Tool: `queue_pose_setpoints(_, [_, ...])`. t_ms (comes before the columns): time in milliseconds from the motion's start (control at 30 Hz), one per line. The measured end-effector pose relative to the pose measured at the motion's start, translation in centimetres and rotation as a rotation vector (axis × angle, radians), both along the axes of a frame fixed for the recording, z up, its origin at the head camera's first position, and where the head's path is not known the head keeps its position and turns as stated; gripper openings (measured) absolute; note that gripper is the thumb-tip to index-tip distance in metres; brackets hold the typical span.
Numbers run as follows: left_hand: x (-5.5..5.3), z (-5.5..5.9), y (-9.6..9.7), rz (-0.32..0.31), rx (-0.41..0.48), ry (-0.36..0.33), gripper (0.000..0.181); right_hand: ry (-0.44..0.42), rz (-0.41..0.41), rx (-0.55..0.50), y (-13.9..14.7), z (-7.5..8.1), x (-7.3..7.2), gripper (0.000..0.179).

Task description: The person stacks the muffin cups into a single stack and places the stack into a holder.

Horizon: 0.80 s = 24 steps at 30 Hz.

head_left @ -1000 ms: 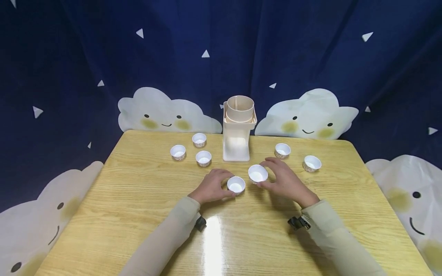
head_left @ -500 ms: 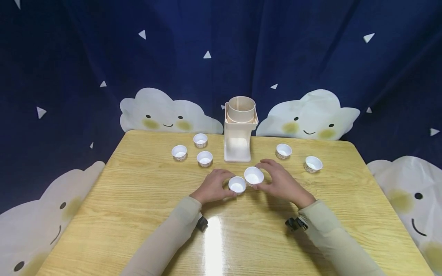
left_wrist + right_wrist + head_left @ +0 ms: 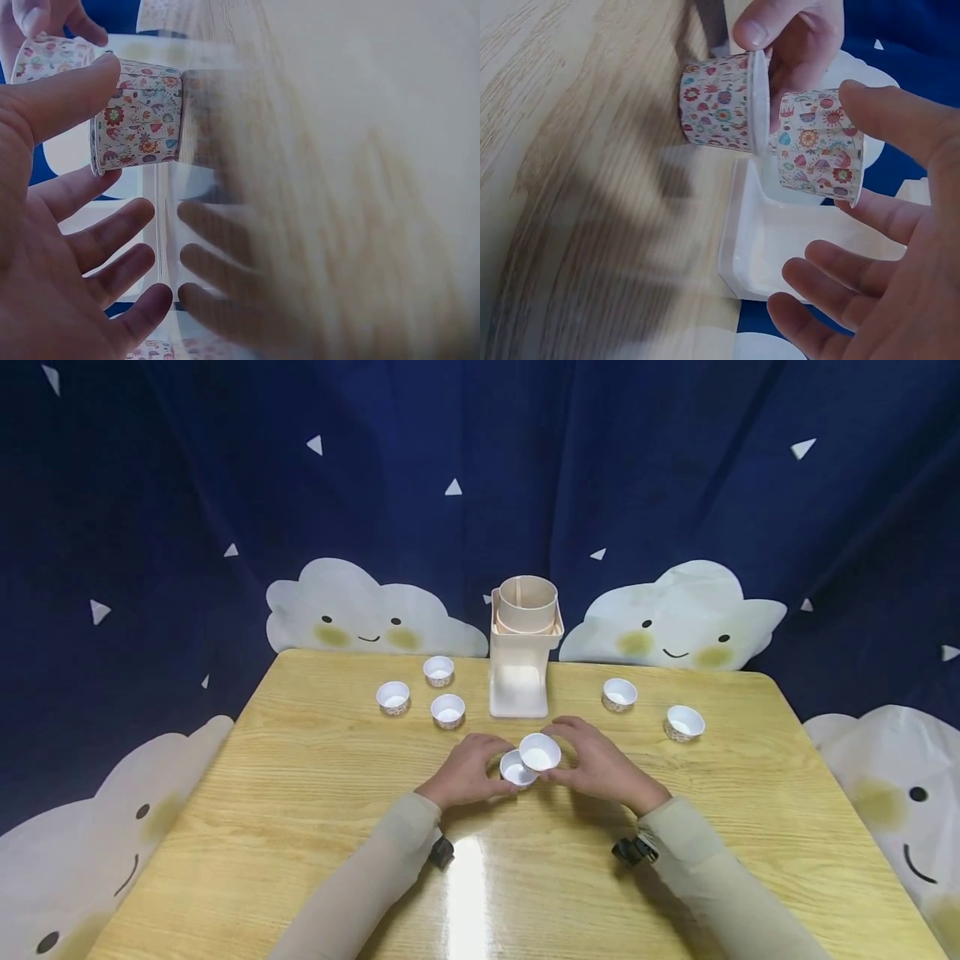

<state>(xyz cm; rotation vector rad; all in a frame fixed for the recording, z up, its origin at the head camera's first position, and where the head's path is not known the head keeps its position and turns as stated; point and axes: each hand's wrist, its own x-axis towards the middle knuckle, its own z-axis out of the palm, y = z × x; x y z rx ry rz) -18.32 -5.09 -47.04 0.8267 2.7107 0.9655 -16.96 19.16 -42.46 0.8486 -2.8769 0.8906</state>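
Observation:
My left hand (image 3: 467, 772) holds a small paper baking cup (image 3: 514, 772) between thumb and forefinger, its base on the table. In the left wrist view that cup (image 3: 142, 120) shows a floral print, and the other fingers are spread. My right hand (image 3: 600, 766) pinches a second paper baking cup (image 3: 540, 752) by its rim, lifted above the table and overlapping the first cup in the head view. The right wrist view shows this raised cup (image 3: 817, 142) beside the rim of the standing cup (image 3: 718, 103). Both cups look white inside.
Behind the hands a cream plastic dispenser (image 3: 519, 685) with a round top stands on the wooden table (image 3: 315, 827). Several more cups stand around it, including a left cup (image 3: 393, 697) and a right cup (image 3: 684, 723). A dark blue curtain (image 3: 390, 460) hangs behind.
My right hand has moved left with its cup, which now overlaps the left hand's cup in the head view. The left hand keeps its hold in nearly the same place.

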Motion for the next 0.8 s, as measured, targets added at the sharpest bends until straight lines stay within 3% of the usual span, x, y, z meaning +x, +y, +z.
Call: queue_pose_setpoints(800, [-0.1,-0.4,0.1,0.015,-0.017,0.006,0.063,-0.024,0.055,0.033,-1.3,-0.9,-0.4,0.058])
